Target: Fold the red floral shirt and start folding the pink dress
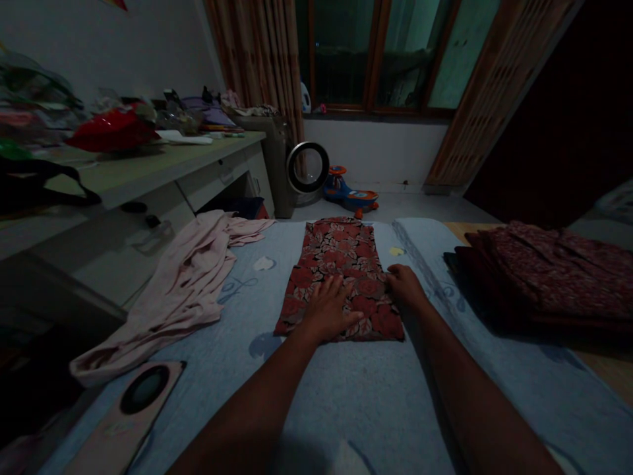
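Note:
A red and black floral garment [341,247] lies folded into a long rectangle on the light blue bed sheet [361,389]. My left hand [330,309] rests flat on its near part, fingers spread. At the garment's right edge is my right hand [406,287], its fingers curled in and closed on the cloth there. Part of that grip is hidden by the hand itself.
On the left lie a crumpled pale pink garment [182,277] and a pink phone-like object [131,412]. A stack of folded dark red clothes [554,277] sits at the right. Beyond the bed are a cluttered desk [208,158], an open-doored washing machine [277,165] and a ride-on toy [351,194].

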{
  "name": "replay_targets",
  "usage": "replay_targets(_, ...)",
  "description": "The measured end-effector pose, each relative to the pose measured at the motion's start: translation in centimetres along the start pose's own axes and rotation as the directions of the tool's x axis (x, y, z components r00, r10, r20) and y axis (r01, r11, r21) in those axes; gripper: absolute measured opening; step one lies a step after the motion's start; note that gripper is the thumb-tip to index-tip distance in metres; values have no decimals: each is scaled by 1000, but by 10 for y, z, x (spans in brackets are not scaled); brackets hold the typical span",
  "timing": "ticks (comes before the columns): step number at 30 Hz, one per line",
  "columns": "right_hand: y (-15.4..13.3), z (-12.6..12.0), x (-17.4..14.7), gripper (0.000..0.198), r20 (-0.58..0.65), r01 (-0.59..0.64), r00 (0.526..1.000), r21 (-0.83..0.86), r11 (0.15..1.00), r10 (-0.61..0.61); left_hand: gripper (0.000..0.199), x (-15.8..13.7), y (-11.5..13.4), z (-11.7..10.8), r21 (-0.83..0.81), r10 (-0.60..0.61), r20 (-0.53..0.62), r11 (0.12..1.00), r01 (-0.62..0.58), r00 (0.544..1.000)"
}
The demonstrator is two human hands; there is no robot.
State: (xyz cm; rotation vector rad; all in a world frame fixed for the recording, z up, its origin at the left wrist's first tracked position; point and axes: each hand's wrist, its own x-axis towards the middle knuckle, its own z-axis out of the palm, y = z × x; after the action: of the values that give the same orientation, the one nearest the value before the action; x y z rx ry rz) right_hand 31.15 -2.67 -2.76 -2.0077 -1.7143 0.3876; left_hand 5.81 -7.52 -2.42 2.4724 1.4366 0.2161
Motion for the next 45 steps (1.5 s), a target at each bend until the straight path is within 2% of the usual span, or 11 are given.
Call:
replay_targets(3,8,-5,12,24,100,-78,992,47,996,73,87,-1,-1,-1,-14,17,-2,1000,-17,1000)
replay_targets(7,10,1,11,24,110,-103,989,70,992,95,97,1,-2,1,-8,23,30,1000,-23,999)
replay_targets(10,9,9,8,21,43,-74,997,115,991,69,101,2,-2,3,4,8,36,1000,-8,999)
replay_targets(16,4,14,9,21,-148,106,987,255,961,-70,100,1,0,2,-4,10,27,1000,-10,1000)
replay_targets(19,-1,15,9,21,-176,95,981,109,989,-75,101,1,1,1,-23,8,34,1000,-8,999)
replay_targets(24,-4,18,3,27,-159,-79,986,-239,968,41,97,1,1,3,-16,3,19,1000,-2,1000)
replay_targets(31,-6,13,-1,31,-146,-106,987,-298,949,64,92,1,2,2,-1,8,6,1000,-8,1000)
replay_targets(36,-16,-7,-6,31,-3,-100,995,-251,963,102,92,1,3,0,-1,5,11,1000,-5,1000)
replay_targets(40,-40,-8,-33,33,-65,-9,998,-262,965,-8,78,0,3,0,-3,3,-17,1000,-3,1000)
replay_targets(42,-54,2,-52,33,-24,136,989,-223,965,-145,67,0,3,2,-3,4,-32,1000,-4,999)
replay_targets(45,-68,22,-72,32,-6,194,980,-225,955,-200,62,2,2,5,10,6,-44,1000,-6,999)
